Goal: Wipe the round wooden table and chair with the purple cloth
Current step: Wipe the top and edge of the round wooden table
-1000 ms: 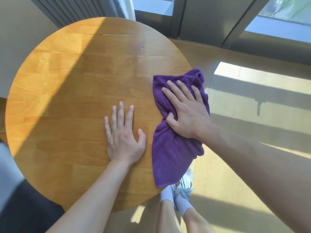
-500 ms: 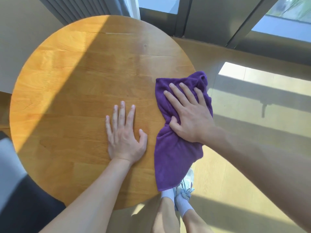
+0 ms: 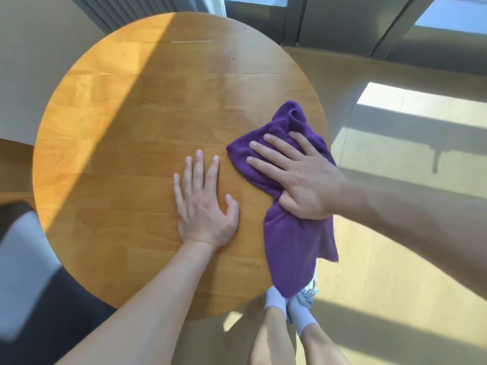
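The round wooden table [image 3: 126, 122] fills the middle of the view, half in sunlight. A purple cloth [image 3: 292, 248] lies crumpled over its right edge, with one end hanging down off the rim. My right hand [image 3: 295, 177] presses flat on the cloth with straight, spread fingers pointing left. My left hand [image 3: 204, 201] rests palm down on the bare wood just left of the cloth, fingers straight. A dark and grey blurred shape [image 3: 29, 272] at the lower left may be the chair.
A window frame [image 3: 297, 19] and a curtain [image 3: 126, 9] stand behind the table. Wooden floor [image 3: 395, 259] with sun patches lies to the right. My legs and white socks [image 3: 290, 309] show below the table's near rim.
My right hand has turned so its fingers point more to the left, dragging the cloth's upper part left and bunching it. My left hand stays put on the wood.
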